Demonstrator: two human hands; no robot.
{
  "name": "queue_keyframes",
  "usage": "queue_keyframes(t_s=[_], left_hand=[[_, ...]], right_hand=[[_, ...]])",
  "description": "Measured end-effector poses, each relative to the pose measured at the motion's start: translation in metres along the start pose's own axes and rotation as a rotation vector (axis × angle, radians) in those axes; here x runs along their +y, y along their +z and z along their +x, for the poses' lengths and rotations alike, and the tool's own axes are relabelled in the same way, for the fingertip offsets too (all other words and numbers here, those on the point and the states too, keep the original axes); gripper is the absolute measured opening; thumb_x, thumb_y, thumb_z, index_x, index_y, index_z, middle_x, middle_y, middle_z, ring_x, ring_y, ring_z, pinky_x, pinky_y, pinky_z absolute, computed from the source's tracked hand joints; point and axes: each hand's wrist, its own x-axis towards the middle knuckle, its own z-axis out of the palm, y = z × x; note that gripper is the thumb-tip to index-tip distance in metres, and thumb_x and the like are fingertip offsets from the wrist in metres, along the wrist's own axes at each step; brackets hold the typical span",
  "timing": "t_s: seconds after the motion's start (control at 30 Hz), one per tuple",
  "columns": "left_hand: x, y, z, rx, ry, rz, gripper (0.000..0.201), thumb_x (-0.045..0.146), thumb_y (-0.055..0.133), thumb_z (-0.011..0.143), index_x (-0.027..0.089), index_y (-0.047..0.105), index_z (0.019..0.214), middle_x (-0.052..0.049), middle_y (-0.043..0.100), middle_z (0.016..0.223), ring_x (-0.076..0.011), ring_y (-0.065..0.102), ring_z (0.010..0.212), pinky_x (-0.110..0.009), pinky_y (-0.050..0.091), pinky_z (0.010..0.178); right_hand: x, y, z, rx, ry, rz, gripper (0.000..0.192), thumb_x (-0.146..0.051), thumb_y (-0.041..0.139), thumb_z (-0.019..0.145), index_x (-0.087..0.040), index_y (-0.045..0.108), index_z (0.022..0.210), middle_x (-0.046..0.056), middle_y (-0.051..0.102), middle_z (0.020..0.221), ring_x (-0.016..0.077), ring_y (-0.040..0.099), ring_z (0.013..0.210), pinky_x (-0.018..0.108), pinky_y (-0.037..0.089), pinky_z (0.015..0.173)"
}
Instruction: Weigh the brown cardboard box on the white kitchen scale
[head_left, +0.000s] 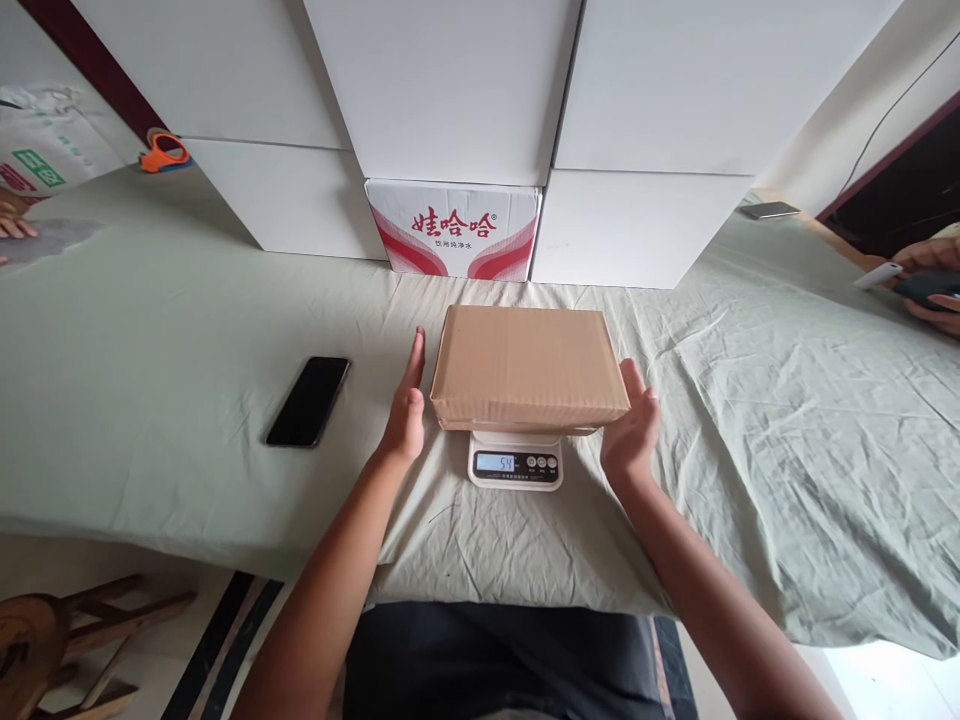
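Note:
A flat brown cardboard box point(529, 366) rests on a small white digital scale point(515, 464) whose display reads 54. My left hand point(406, 410) stands flat and upright just left of the box, a small gap between them. My right hand point(632, 428) is open at the box's right front corner, fingers touching or almost touching its side. Neither hand grips anything.
A black phone point(308, 400) lies left of my left hand on the pale green cloth point(187, 330). Large white boxes point(450, 90) and a red-and-white carton point(453, 230) stand behind. Other people's hands show at the far left point(11, 226) and far right point(930, 285). A wooden stool point(52, 640) is lower left.

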Motion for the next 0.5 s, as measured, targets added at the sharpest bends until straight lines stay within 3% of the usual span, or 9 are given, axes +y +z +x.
queue_keyframes(t_s=[0.1, 0.23, 0.3, 0.4, 0.5], left_hand=[[0.008, 0.009, -0.008, 0.015, 0.017, 0.1, 0.092, 0.087, 0.033, 0.098, 0.031, 0.042, 0.17, -0.007, 0.037, 0.182, -0.0301, 0.023, 0.174, -0.044, 0.019, 0.143], [0.01, 0.028, -0.02, 0.285, -0.017, 0.155, 0.089, 0.083, 0.022, 0.102, 0.027, 0.051, 0.165, -0.01, 0.044, 0.178, -0.03, 0.028, 0.172, -0.045, 0.023, 0.142], [0.012, 0.037, -0.027, 0.35, -0.002, 0.139, 0.088, 0.083, 0.022, 0.103, 0.027, 0.048, 0.167, -0.01, 0.042, 0.179, -0.0298, 0.029, 0.172, -0.045, 0.026, 0.141], [0.016, 0.046, -0.034, 0.349, 0.006, 0.115, 0.087, 0.082, 0.023, 0.103, 0.027, 0.05, 0.166, -0.01, 0.046, 0.177, -0.0291, 0.034, 0.17, -0.045, 0.03, 0.14], [0.017, 0.051, -0.038, 0.319, -0.048, 0.117, 0.087, 0.081, 0.023, 0.103, 0.023, 0.06, 0.157, -0.015, 0.062, 0.163, -0.0308, 0.049, 0.162, -0.044, 0.04, 0.134]], right_hand=[[-0.007, 0.003, -0.017, -0.055, -0.023, 0.018, 0.076, -0.078, 0.047, 0.095, -0.03, 0.062, 0.152, 0.005, 0.055, 0.171, 0.0324, 0.039, 0.168, 0.063, 0.019, 0.142], [-0.005, 0.007, -0.03, -0.101, -0.015, 0.032, 0.069, -0.074, 0.05, 0.097, -0.033, 0.065, 0.15, 0.002, 0.064, 0.162, 0.0298, 0.044, 0.165, 0.06, 0.027, 0.141], [-0.001, 0.01, -0.034, -0.117, -0.016, 0.042, 0.068, -0.075, 0.05, 0.097, -0.032, 0.068, 0.146, 0.003, 0.069, 0.157, 0.0293, 0.048, 0.162, 0.057, 0.028, 0.14], [0.0, 0.013, -0.039, -0.143, -0.037, 0.05, 0.071, -0.077, 0.048, 0.098, -0.027, 0.071, 0.142, 0.006, 0.075, 0.148, 0.0293, 0.05, 0.16, 0.055, 0.028, 0.14], [-0.003, 0.014, -0.042, -0.139, -0.055, 0.053, 0.068, -0.077, 0.049, 0.098, -0.026, 0.074, 0.137, 0.008, 0.077, 0.142, 0.0297, 0.051, 0.159, 0.054, 0.032, 0.138]])
